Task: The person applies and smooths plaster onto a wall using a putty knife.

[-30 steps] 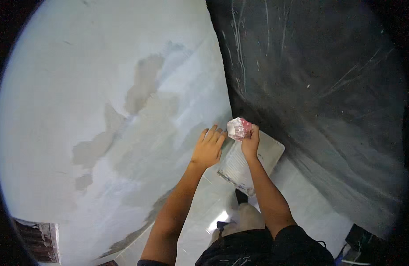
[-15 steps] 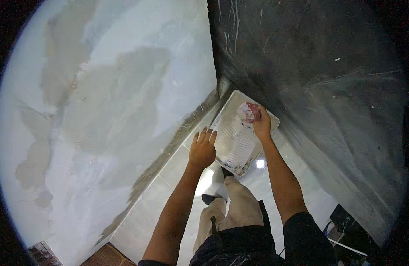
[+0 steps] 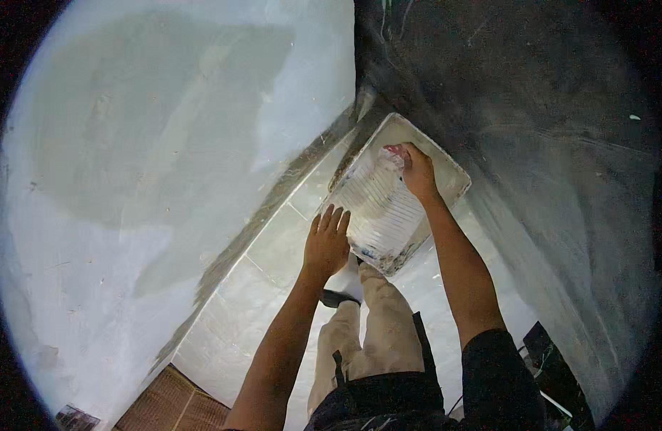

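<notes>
Some wall (image 3: 309, 93) is white, some grey; the right hand (image 3: 418, 172) clamps a red-and-white thing (image 3: 393, 155), maybe a brush, at the tray (image 3: 388, 212); the left hand (image 3: 327, 244) is empty, fingers apart.

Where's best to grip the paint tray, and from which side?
Probably the middle of its left long rim, from the left: the paint tray lies slanted, its raised edge offers a lip, and the open left hand is beside it. The right hand holds the red-and-white object.
</notes>
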Demonstrator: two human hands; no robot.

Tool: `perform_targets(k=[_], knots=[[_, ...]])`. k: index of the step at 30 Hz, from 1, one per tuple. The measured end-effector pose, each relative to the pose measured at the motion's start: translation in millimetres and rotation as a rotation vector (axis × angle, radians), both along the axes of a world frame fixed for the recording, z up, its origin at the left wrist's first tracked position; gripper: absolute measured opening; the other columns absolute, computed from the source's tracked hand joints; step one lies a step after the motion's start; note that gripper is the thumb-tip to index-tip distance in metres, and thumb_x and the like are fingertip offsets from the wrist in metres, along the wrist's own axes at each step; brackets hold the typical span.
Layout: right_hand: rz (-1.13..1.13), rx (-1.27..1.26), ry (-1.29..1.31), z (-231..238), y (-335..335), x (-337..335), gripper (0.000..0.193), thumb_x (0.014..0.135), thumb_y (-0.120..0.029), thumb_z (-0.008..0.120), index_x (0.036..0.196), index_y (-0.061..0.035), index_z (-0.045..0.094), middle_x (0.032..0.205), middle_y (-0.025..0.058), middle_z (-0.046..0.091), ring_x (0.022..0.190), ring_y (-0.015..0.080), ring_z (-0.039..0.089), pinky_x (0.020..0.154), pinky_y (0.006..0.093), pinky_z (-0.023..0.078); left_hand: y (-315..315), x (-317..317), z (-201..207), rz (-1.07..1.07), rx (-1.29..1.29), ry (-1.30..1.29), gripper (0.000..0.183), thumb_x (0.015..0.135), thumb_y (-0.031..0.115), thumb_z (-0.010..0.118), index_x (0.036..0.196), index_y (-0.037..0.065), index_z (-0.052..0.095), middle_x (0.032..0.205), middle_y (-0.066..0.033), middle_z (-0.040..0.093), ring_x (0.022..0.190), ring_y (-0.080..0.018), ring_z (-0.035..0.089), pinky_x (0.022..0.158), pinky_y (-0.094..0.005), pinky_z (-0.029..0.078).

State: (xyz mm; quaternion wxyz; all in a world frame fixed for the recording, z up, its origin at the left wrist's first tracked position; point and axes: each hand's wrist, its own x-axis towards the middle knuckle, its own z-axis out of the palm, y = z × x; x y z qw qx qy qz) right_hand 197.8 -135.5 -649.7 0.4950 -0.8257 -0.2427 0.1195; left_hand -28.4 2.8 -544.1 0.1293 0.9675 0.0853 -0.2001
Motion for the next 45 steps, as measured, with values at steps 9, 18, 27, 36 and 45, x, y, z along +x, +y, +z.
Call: perform_targets(k=[9, 18, 27, 36, 45], knots=[[0.129, -0.044, -0.069, 47.6, 25.5, 25.4, 0.034, 0.082, 0.013, 0.051, 0.110, -0.0024, 0.064, 0.108, 0.0172, 0.068, 0.102, 0.0319, 0.066, 0.089, 0.0401, 0.054, -5.0, 13.6, 11.6, 0.067, -0.015, -0.063, 0.060, 0.086, 0.018, 0.057, 0.141, 0.002, 0.038, 0.147, -0.0179, 0.039, 0.141, -0.0341, 0.031, 0.115, -0.0492, 0.027], [0.212, -0.075, -0.090, 51.6, 15.8, 49.2, 0.038, 0.081, 0.013, 0.053, 0.113, -0.0028, 0.065, 0.112, 0.0181, 0.068, 0.104, 0.0325, 0.066, 0.092, 0.0391, 0.053, -25.5, 22.4, 17.8, 0.097, -0.084, -0.136, 0.058, 0.085, 0.014, 0.056, 0.140, 0.002, 0.040, 0.147, -0.0183, 0.039, 0.139, -0.0351, 0.033, 0.115, -0.0509, 0.026], [0.409, -0.208, -0.062, 80.1, 9.8, 74.1, 0.030, 0.089, 0.005, 0.058, 0.118, 0.0012, 0.064, 0.114, 0.0207, 0.067, 0.105, 0.0316, 0.066, 0.087, 0.0377, 0.054, -42.7, 20.7, 14.6, 0.091, -0.079, -0.091, 0.060, 0.084, 0.018, 0.057, 0.140, 0.003, 0.042, 0.148, -0.0141, 0.039, 0.141, -0.0311, 0.032, 0.116, -0.0473, 0.024], [0.389, -0.212, 0.077, 78.3, -8.6, 73.9, 0.029, 0.082, 0.005, 0.063, 0.110, -0.0009, 0.066, 0.106, 0.0159, 0.070, 0.098, 0.0289, 0.069, 0.086, 0.0361, 0.054, -50.6, 13.4, 11.5, 0.130, -0.163, -0.127, 0.057, 0.085, 0.014, 0.056, 0.139, 0.002, 0.041, 0.146, -0.0177, 0.039, 0.140, -0.0353, 0.032, 0.113, -0.0495, 0.029], [0.186, -0.244, 0.332, 54.7, -43.5, 67.2, 0.022, 0.087, 0.000, 0.064, 0.109, 0.0004, 0.065, 0.103, 0.0161, 0.070, 0.092, 0.0256, 0.070, 0.079, 0.0338, 0.055, -54.2, 14.8, 9.4, 0.111, -0.134, -0.074, 0.060, 0.085, 0.020, 0.057, 0.141, 0.003, 0.041, 0.148, -0.0145, 0.039, 0.142, -0.0312, 0.029, 0.115, -0.0474, 0.024]])
